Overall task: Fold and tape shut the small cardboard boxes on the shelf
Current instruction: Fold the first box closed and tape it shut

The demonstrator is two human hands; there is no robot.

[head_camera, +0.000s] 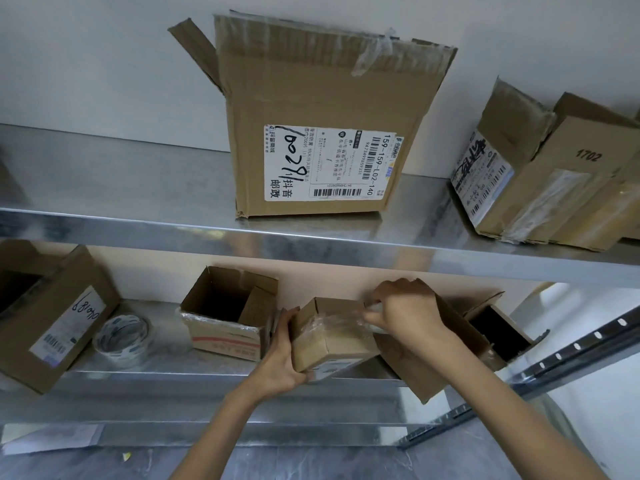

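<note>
On the lower shelf (pixel 207 382), near its front edge, I see the small box (pixel 329 337) tilted, flaps folded down, with wrinkled clear film across its top. My left hand (pixel 280 355) grips the box's left side, thumb up along the face and fingers curled under the bottom corner. My right hand (pixel 405 310) sits at the box's top right edge, fingers curled and pinching a tape strip (pixel 373 308) that lies against the cardboard.

Just left of the box stands an open box (pixel 225 313), flaps up. Farther left lies a tape roll (pixel 121 336), flat on the shelf, beside a labelled box (pixel 52 317). Behind my right hand another open carton (pixel 485 334) lies tipped. On the upper shelf (pixel 138 188) stand a big box (pixel 318 123) with a shipping label and, at right, a box marked 1702 (pixel 540 174).
</note>
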